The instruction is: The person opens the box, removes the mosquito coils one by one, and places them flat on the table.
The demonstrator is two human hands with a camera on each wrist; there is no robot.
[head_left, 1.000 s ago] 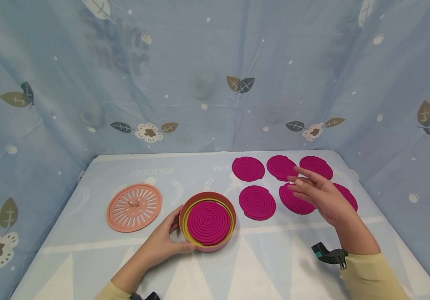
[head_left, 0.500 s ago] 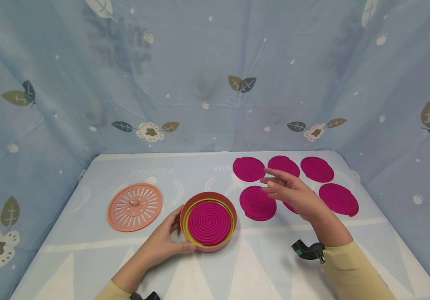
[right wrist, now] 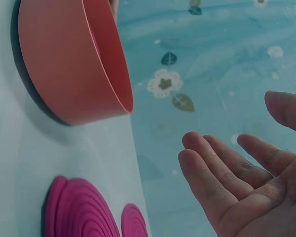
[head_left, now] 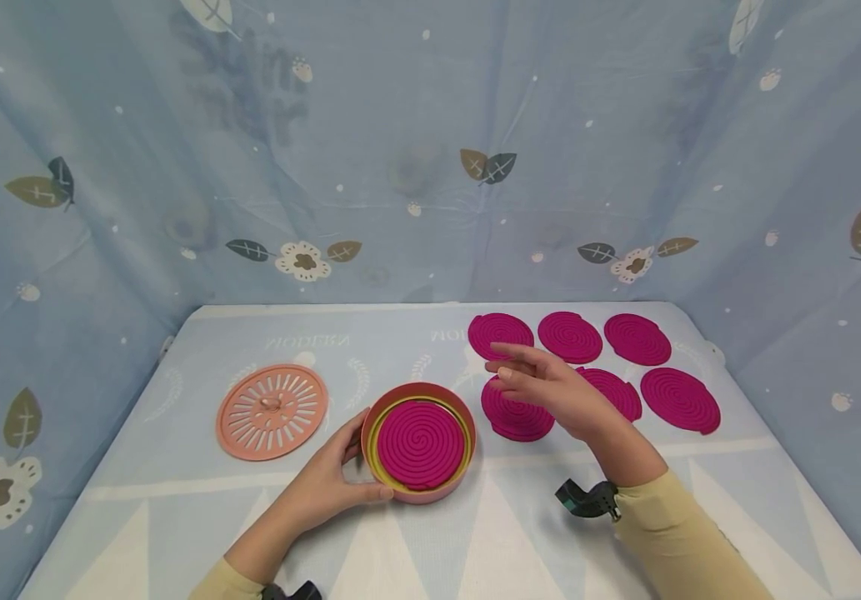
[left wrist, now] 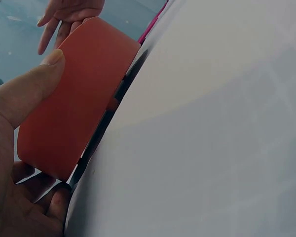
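Note:
My left hand [head_left: 331,485] grips the left side of a round terracotta mosquito-coil box [head_left: 430,497], thumb at the front and fingers behind. In the left wrist view the thumb presses the wall of the box [left wrist: 81,94]. Inside, within a yellow ring, lies a magenta mosquito coil [head_left: 420,444]. My right hand [head_left: 553,390] hovers palm-left with fingers extended, holding nothing. It overlaps a front-row mosquito coil [head_left: 523,421] in the head view. The right wrist view shows its fingers [right wrist: 212,182] apart from the box and from the coils.
More magenta coils lie in two rows on the right of the table, among them a back-right coil [head_left: 637,339] and a front-right coil [head_left: 680,400]. A slotted terracotta lid [head_left: 271,405] with a small knob lies left of the box. A patterned blue curtain [head_left: 400,167] surrounds the table.
My right hand has moved left across the coils, from the right-hand ones to the front-left one. My left hand and the box have stayed in place.

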